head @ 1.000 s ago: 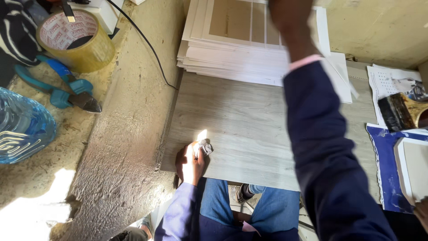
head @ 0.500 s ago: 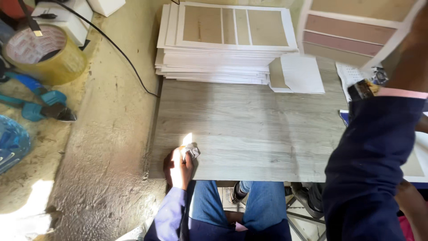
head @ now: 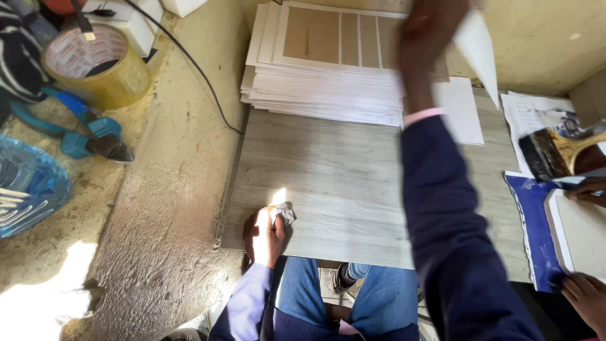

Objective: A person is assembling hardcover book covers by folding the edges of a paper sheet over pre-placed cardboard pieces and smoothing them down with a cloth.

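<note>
A: What is in the hands?
B: The right hand (head: 429,47), at about one o'clock in the head view, is raised over a stack of white cards (head: 322,76) and pinches a white sheet (head: 480,47) by its edge; the hand is blurred, so how tight its grip is, I cannot tell. The left hand (head: 265,237), at about seven o'clock, is curled shut round a small crumpled white cloth (head: 285,213) at the near edge of the grey wood-grain surface (head: 341,183).
A: And around them?
B: At ten o'clock, a roll of yellowish tape (head: 98,69) and blue-handled pliers (head: 82,136) lie on the concrete floor (head: 170,189). At three o'clock, another person's hands (head: 587,189) touch a white board on a blue sheet (head: 533,227).
</note>
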